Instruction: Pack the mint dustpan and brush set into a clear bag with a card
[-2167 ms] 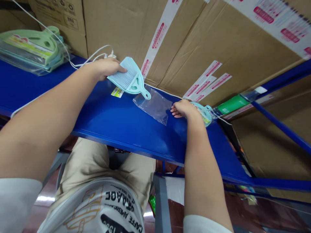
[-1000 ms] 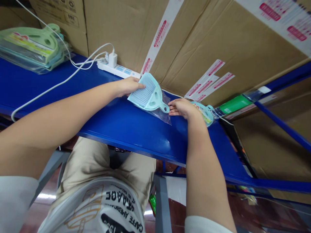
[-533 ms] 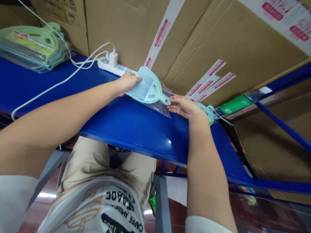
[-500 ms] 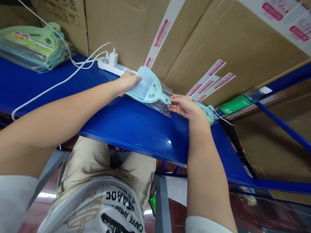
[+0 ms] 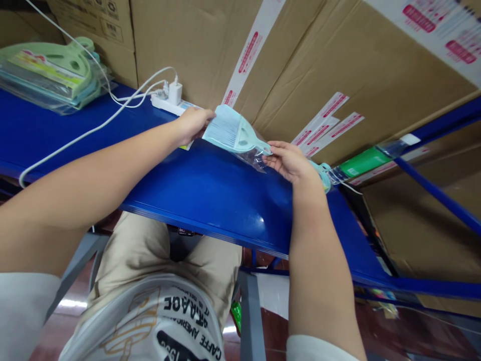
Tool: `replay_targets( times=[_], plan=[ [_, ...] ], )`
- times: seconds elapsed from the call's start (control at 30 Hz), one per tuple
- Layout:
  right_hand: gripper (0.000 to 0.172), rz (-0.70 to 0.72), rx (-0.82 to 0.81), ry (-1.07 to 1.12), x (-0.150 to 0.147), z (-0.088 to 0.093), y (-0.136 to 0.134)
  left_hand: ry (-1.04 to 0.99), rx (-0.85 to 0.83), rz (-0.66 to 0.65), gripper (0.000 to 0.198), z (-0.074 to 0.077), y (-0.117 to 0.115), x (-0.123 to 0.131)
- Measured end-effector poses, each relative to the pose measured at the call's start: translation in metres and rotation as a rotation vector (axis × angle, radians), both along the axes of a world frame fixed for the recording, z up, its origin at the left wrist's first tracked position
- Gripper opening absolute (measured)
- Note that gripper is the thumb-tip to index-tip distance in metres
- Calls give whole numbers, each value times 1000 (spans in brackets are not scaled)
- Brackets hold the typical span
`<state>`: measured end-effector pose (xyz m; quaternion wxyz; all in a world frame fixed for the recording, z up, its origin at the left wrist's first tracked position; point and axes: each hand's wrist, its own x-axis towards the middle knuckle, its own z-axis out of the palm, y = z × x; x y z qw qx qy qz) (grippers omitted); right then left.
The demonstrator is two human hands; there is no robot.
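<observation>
A light blue hand brush (image 5: pixel 225 128) with pale bristles lies tilted over the blue shelf, bristle end to the left. Clear plastic wrapping (image 5: pixel 255 159) shows beneath its handle. My left hand (image 5: pixel 194 123) is closed at the bristle end, thumb on top and the other fingers partly hidden. My right hand (image 5: pixel 287 160) pinches the tip of the handle between thumb and fingers. Under my left hand peeks a pale, yellow-edged piece (image 5: pixel 187 146) that I cannot make out.
Wrapped green and blue dustpans (image 5: pixel 48 70) lie at the left. A white power strip (image 5: pixel 165 103) with plugs and cables runs along the cardboard boxes (image 5: pixel 210 45). Another light blue handle (image 5: pixel 323 175) and a green-labelled bottle (image 5: pixel 368 161) are on the right of the blue shelf (image 5: pixel 210 195).
The brush has shifted slightly right, with its handle end moving along with my right hand. My left hand has slid from on top of the bristles to their left edge.
</observation>
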<state>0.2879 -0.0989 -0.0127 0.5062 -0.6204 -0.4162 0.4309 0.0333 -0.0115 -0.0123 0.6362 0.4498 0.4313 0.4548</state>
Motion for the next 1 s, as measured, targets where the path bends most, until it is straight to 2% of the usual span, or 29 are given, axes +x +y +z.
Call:
replay_targets(
  times=[0.1, 0.33, 0.5, 0.7, 0.87, 1.0],
  plan=[
    [24, -38, -15, -9, -4, 3, -3, -2, 44, 7, 10, 2, -5, 1],
    [16, -66, -21, 5, -13, 6, -4, -21, -33, 1, 25, 2, -12, 6],
    [10, -58, -31, 108, -13, 8, -5, 27, -6, 95, 20, -5, -8, 9],
    [17, -100, -103, 116, -22, 7, -3, 113, 29, 163, 12, -7, -4, 9],
    [20, -122, -95, 103, -27, 9, -5, 174, 48, 177, 8, -7, -3, 8],
    [23, -77, -94, 28, -20, 11, -7, 207, 69, 169, 10, -9, 0, 7]
  ],
)
